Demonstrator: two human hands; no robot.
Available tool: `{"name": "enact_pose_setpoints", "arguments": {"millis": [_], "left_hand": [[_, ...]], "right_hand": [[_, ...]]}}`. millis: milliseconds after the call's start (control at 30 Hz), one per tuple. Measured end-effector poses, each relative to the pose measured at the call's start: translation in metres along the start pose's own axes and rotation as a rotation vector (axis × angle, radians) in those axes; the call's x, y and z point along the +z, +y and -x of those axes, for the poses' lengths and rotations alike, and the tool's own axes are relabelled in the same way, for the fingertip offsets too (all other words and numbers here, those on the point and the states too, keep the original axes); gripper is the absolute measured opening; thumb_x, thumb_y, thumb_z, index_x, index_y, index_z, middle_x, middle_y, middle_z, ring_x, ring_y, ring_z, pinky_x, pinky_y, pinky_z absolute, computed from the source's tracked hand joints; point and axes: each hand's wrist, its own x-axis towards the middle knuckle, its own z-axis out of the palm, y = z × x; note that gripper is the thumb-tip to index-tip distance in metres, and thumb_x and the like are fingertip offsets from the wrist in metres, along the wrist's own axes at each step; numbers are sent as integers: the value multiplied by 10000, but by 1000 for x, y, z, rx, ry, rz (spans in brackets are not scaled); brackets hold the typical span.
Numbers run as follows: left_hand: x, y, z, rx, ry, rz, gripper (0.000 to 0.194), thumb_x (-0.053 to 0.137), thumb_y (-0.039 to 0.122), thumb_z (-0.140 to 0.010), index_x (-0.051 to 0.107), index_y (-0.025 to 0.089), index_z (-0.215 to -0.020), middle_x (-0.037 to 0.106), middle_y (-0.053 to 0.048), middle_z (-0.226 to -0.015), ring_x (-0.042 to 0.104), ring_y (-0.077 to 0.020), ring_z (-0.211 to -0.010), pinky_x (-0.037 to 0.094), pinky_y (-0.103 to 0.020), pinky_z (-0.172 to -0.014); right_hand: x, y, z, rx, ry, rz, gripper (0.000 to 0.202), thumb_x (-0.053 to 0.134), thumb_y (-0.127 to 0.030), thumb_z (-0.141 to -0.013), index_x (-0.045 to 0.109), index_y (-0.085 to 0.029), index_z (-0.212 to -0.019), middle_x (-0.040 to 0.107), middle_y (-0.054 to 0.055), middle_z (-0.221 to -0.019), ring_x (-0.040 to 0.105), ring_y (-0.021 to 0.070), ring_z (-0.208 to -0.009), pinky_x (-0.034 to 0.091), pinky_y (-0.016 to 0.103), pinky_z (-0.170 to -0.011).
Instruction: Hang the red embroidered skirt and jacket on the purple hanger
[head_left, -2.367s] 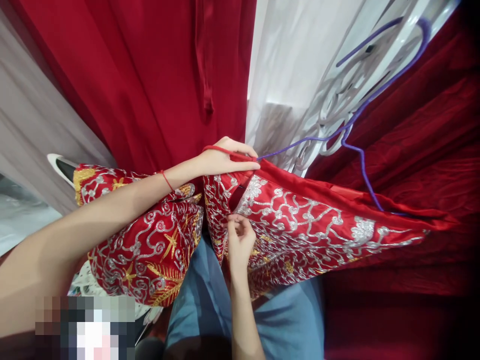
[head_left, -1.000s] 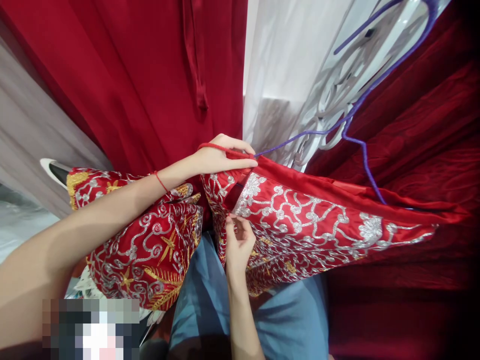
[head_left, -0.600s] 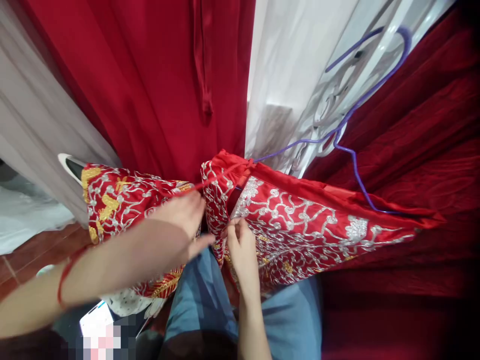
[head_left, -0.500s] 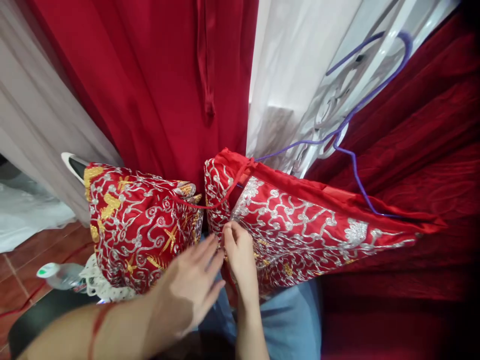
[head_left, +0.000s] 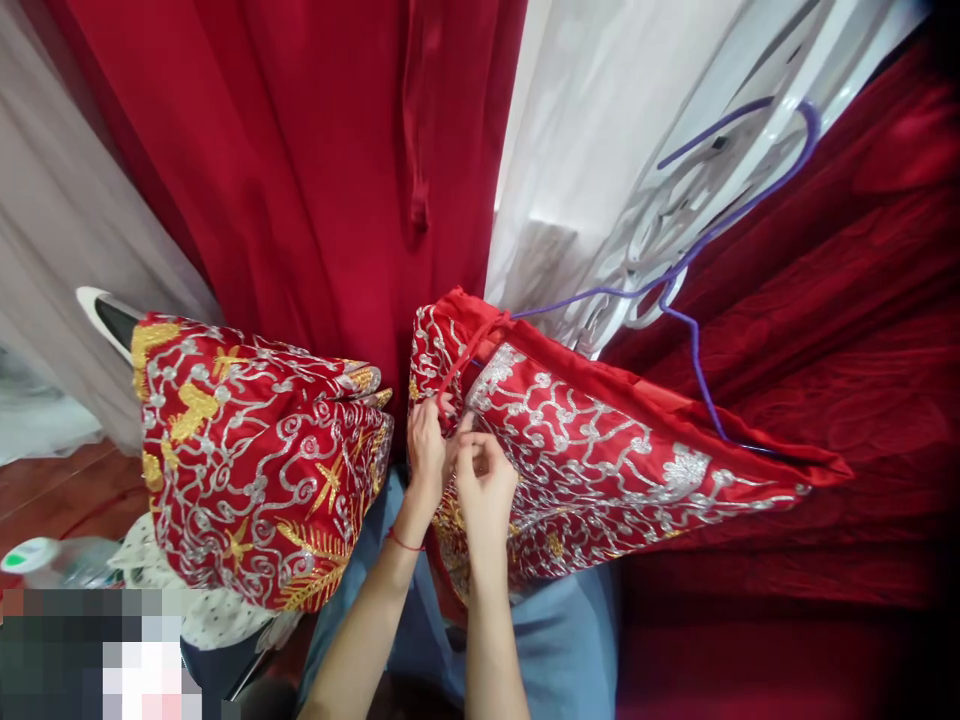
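A red skirt with silver and gold embroidery lies across my lap, its plain red waistband at the top. A thin red cord hangs from the waistband to my left hand. My left hand is closed on the skirt's open edge, beside the silver trim, with the cord at its fingertips. Right next to it, my right hand is in a pinch at the same edge. What sits between its fingertips is too small to make out. A purple hanger runs into the waistband and hooks over a white openwork frame.
Another bundle of red embroidered cloth rests on the left over a white-rimmed chair part. A plastic bottle and dotted white cloth are at lower left. Red drapes and the white frame stand ahead.
My left hand has swung from open beside the cloth to closed on the skirt's edge next to my right hand. The cord, once stretched leftward, now drops to my left hand. The view shifted slightly.
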Motion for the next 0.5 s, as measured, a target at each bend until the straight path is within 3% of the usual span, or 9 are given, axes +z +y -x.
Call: {"name": "enact_pose_setpoints", "arguments": {"millis": [133, 267, 367, 500], "left_hand": [[0, 2, -10, -66, -48, 135, 151, 604, 337, -936, 651, 194, -935, 676, -31, -867, 594, -145, -748, 477, -261, -711], [-12, 5, -8, -169, -38, 276, 213, 551, 371, -963, 628, 192, -877, 660, -22, -836, 595, -128, -722, 473, -243, -692], [-20, 12, -3, -268, 50, 370, 321, 432, 429, -1017, 573, 200, -841, 595, -1, -722, 575, -129, -671, 472, -251, -680], [-26, 27, -7, -292, 232, 453, 360, 428, 468, -1019, 513, 210, -783, 519, 14, -684, 516, -116, -608, 445, -238, -602]], "right_hand": [[1, 5, -3, 0, 14, 1, 241, 529, -366, -880, 661, -174, -817, 622, -3, -617, 540, 128, -526, 417, 231, -557], [8, 9, -7, 37, 47, -7, 305, 529, -410, -903, 701, -159, -907, 675, 30, -682, 575, 144, -575, 433, 245, -586], [20, 8, -13, 77, 55, -15, 416, 561, -499, -906, 723, -134, -1020, 669, 24, -644, 574, 149, -559, 433, 256, -594], [40, 7, -27, 102, 112, -98, 470, 594, -545, -885, 723, -115, -1024, 631, -5, -554, 559, 145, -518, 434, 264, -601]]}}
